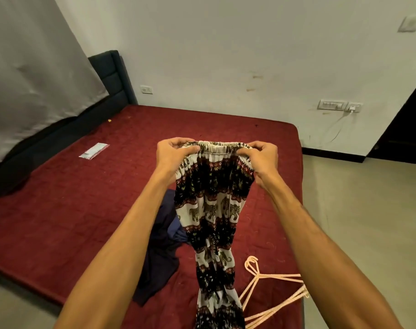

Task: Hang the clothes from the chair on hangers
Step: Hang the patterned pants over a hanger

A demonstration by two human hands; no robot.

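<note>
I hold a pair of black-and-white elephant-print trousers up by their elastic waistband above the red bed. My left hand grips the waistband's left end and my right hand pinches its right end. The legs hang down toward the bed's near edge. Several pale pink hangers lie on the bed at the lower right, under my right forearm. A dark navy garment lies crumpled on the bed to the left of the trousers, partly hidden by them and by my left forearm.
A small clear packet lies on the bed's left side. A dark headboard and a grey sheet stand at the far left. Wall sockets with a cable are at the right, beside a dark doorway. Bare floor lies to the right.
</note>
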